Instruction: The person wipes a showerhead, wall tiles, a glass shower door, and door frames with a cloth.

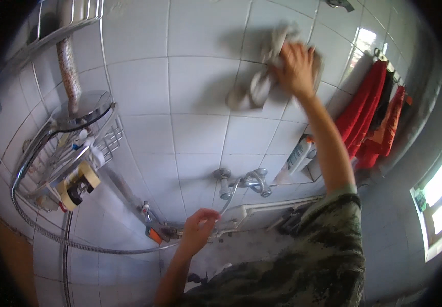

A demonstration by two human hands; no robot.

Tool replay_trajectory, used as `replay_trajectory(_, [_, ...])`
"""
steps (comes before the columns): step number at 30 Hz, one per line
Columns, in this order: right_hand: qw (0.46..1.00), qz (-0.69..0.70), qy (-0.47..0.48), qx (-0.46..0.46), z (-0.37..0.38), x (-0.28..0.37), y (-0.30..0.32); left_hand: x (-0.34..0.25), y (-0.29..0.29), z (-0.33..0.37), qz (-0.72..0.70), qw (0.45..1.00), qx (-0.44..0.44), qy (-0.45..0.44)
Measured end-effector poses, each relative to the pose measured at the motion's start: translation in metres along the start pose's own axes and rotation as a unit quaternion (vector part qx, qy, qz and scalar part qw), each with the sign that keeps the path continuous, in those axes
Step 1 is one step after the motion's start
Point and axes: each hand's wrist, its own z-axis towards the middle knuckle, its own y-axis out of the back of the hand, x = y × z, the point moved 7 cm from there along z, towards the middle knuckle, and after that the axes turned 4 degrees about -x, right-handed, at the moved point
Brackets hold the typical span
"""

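So, the pale grey cloth point(259, 89) is up against the white wall tiles point(200, 82), upper middle of the view, and it's got the right hand point(296, 69) right on top of it. Fingers are laid out long and slightly spread, pointing up the wall, with the cloth held under them, bunched rather than folded. Most of the loose stuff hangs out to the left and below the fingertips, one lump is pushed up above them, and a bit shows on the right side too. If a long axis has to be picked, it'd be roughly upper right to lower left.

The right hand is obviously the nearer one. The left hand point(200, 231) is kept well below, just under the mixer tap point(249, 183), fingers curled in narrow by the metal shower hose point(128, 251). Whether the hose is actually gripped or just passes behind can't be told.

Hard to make out: the cloth's edges are smeared by blur, its middle is covered by the hand, and the thumb's hold isn't clear. The right elbow is hidden by the camouflage sleeve point(328, 230), and the wire rack point(75, 25) is cut off top left.
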Motion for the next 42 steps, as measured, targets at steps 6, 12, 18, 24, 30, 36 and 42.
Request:
replay_trajectory(6, [0.970, 0.072, 0.106, 0.209, -0.197, 0.073, -0.012, -0.001, -0.008, -0.007, 0.028, 0.999, 0.029, 0.018])
replay_trajectory(12, [0.971, 0.134, 0.115, 0.162, -0.183, 0.068, 0.007, 0.003, -0.041, 0.006, 0.027, 0.997, 0.070, 0.008])
replay_trajectory(18, [0.997, 0.042, 0.003, 0.058, -0.029, -0.026, 0.027, 0.003, -0.082, 0.017, 0.028, 0.993, 0.109, 0.041])
replay_trajectory(24, [0.985, 0.030, -0.133, -0.105, -0.007, -0.132, 0.059, 0.007, -0.104, 0.026, 0.029, 0.992, 0.120, 0.003])
replay_trajectory(30, [0.957, 0.067, -0.274, -0.064, -0.138, -0.057, 0.013, 0.000, -0.099, 0.023, 0.054, 0.993, 0.106, 0.003])
replay_trajectory(36, [0.972, 0.119, -0.179, 0.093, -0.241, 0.029, -0.003, 0.017, -0.120, 0.029, 0.045, 0.987, 0.157, 0.006])
replay_trajectory(42, [0.980, 0.085, -0.172, 0.048, -0.112, -0.057, 0.022, 0.013, -0.129, 0.036, 0.083, 0.984, 0.140, -0.078])
